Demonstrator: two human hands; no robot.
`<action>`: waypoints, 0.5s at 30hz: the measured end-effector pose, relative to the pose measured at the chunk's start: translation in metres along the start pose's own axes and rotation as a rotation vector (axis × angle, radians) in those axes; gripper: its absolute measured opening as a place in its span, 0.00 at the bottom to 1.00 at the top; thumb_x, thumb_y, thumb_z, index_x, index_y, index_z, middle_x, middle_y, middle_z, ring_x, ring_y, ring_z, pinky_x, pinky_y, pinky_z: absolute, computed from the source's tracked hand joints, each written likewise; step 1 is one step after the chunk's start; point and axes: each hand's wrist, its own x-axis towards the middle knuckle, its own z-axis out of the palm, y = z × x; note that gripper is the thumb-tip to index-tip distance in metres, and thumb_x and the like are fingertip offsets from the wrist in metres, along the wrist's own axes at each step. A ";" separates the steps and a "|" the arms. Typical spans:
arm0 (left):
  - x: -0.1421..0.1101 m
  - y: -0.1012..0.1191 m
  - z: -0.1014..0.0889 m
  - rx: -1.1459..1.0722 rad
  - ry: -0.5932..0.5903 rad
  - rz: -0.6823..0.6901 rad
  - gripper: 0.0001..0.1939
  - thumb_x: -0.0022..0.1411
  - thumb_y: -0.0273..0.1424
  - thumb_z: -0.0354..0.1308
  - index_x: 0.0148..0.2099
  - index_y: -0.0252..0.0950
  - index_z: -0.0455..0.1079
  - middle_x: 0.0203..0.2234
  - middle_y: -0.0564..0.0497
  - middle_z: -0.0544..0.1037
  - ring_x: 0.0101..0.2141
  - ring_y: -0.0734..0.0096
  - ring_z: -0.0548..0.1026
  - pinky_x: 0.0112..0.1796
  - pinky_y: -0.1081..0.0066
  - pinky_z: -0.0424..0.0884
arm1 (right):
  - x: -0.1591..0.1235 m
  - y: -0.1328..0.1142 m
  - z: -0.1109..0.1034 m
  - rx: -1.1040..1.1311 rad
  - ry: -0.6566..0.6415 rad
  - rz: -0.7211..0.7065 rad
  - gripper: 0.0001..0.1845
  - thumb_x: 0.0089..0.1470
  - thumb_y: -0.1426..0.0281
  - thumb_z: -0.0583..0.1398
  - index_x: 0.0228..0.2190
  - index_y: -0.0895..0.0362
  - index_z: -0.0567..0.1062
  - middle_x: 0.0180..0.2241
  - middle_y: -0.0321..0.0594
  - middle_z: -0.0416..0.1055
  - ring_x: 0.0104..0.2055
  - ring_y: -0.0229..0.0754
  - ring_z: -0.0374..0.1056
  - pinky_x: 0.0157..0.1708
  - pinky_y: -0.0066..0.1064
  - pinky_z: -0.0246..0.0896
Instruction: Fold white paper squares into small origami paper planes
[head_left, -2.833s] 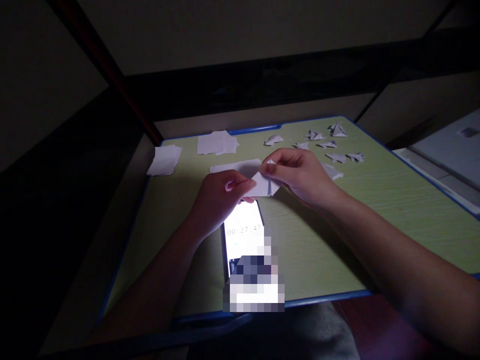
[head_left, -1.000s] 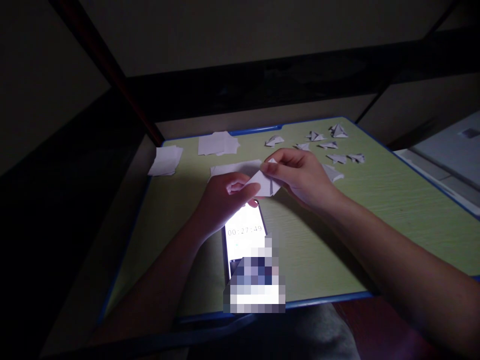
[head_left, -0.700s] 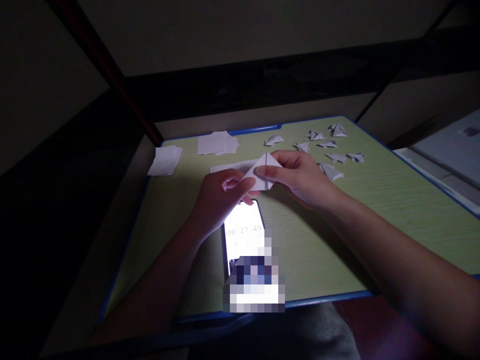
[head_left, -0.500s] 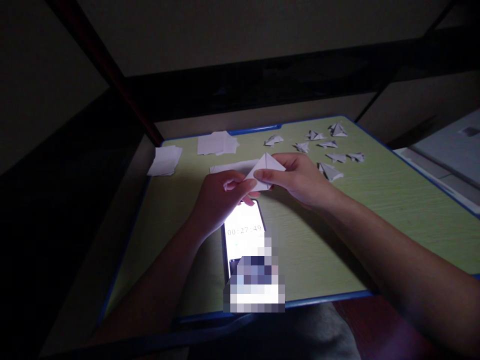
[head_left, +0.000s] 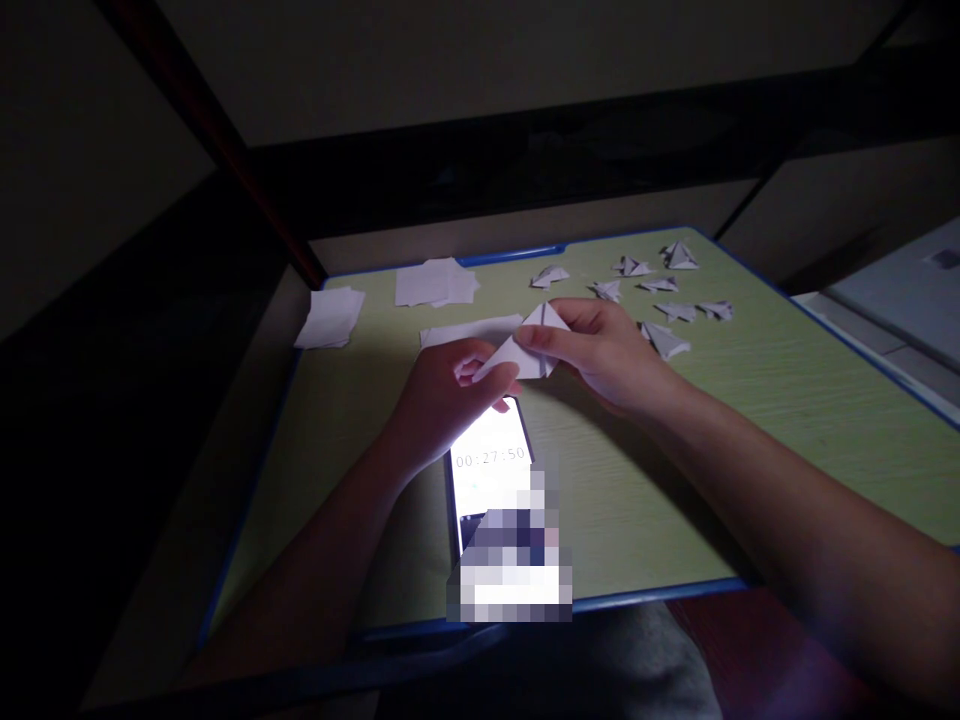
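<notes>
A white sheet of paper folded into a triangle (head_left: 531, 360) is held above the table, with a crease running down near its right side. My left hand (head_left: 442, 395) pinches its lower left part, thumb on top and the other fingers partly hidden beneath. On the upper right, my right hand (head_left: 600, 345) grips the paper with the thumb across its face; the remaining fingers are behind it. Just below the hands lies a lit phone (head_left: 487, 470) showing a timer, its lower end covered by a pixelated patch.
Stacks of white paper (head_left: 330, 318) and more loose sheets (head_left: 431, 283) lie at the back left. Another paper strip (head_left: 465, 331) is behind my hands. Several small folded paper pieces (head_left: 679, 256) are spread over the back right of the green table (head_left: 787, 450).
My right hand has shifted slightly right with the paper's peak, and more of the paper's left side shows. The phone timer moved from 00:27:49 to 00:27:50.
</notes>
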 end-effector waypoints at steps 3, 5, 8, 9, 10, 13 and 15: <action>-0.001 0.002 0.001 0.019 -0.019 -0.004 0.08 0.58 0.32 0.60 0.33 0.31 0.73 0.27 0.48 0.82 0.23 0.75 0.78 0.24 0.77 0.73 | 0.000 -0.001 0.002 0.020 0.019 -0.001 0.11 0.49 0.67 0.66 0.21 0.58 0.73 0.18 0.31 0.65 0.20 0.31 0.56 0.21 0.29 0.44; -0.002 0.002 0.002 0.036 -0.035 0.002 0.08 0.58 0.32 0.59 0.33 0.31 0.73 0.28 0.48 0.83 0.23 0.76 0.78 0.24 0.77 0.72 | 0.000 -0.002 0.003 0.040 0.028 -0.014 0.12 0.48 0.69 0.67 0.20 0.58 0.71 0.17 0.31 0.64 0.20 0.30 0.55 0.21 0.29 0.44; -0.002 0.002 0.002 0.041 -0.039 0.025 0.08 0.59 0.32 0.58 0.33 0.32 0.73 0.28 0.48 0.82 0.24 0.76 0.78 0.24 0.77 0.73 | 0.000 -0.003 0.004 0.068 0.033 -0.020 0.12 0.46 0.70 0.67 0.19 0.57 0.71 0.17 0.31 0.63 0.20 0.31 0.56 0.21 0.29 0.44; -0.002 0.002 0.001 0.038 -0.036 0.029 0.08 0.59 0.32 0.58 0.33 0.32 0.73 0.28 0.48 0.82 0.23 0.76 0.77 0.24 0.77 0.73 | 0.000 -0.003 0.004 0.075 0.033 -0.018 0.12 0.46 0.70 0.67 0.18 0.57 0.71 0.17 0.31 0.63 0.20 0.31 0.56 0.21 0.29 0.45; -0.002 0.003 0.001 0.036 -0.036 0.030 0.08 0.59 0.32 0.58 0.33 0.32 0.73 0.28 0.49 0.82 0.23 0.76 0.77 0.24 0.77 0.73 | 0.000 -0.003 0.004 0.080 0.032 -0.017 0.11 0.47 0.71 0.66 0.19 0.57 0.71 0.17 0.31 0.64 0.20 0.31 0.56 0.21 0.29 0.45; -0.002 0.003 0.001 0.046 -0.031 0.020 0.07 0.58 0.31 0.58 0.32 0.33 0.73 0.27 0.49 0.82 0.23 0.76 0.77 0.25 0.77 0.73 | 0.000 -0.002 0.003 0.063 0.013 -0.021 0.09 0.47 0.70 0.66 0.20 0.57 0.73 0.18 0.31 0.65 0.20 0.32 0.56 0.21 0.29 0.45; -0.002 0.003 0.002 0.067 -0.024 0.015 0.07 0.58 0.31 0.58 0.31 0.33 0.73 0.27 0.49 0.82 0.23 0.76 0.77 0.25 0.76 0.73 | 0.000 -0.001 0.001 0.030 -0.004 -0.020 0.08 0.47 0.69 0.67 0.22 0.57 0.74 0.19 0.31 0.66 0.21 0.32 0.56 0.21 0.29 0.45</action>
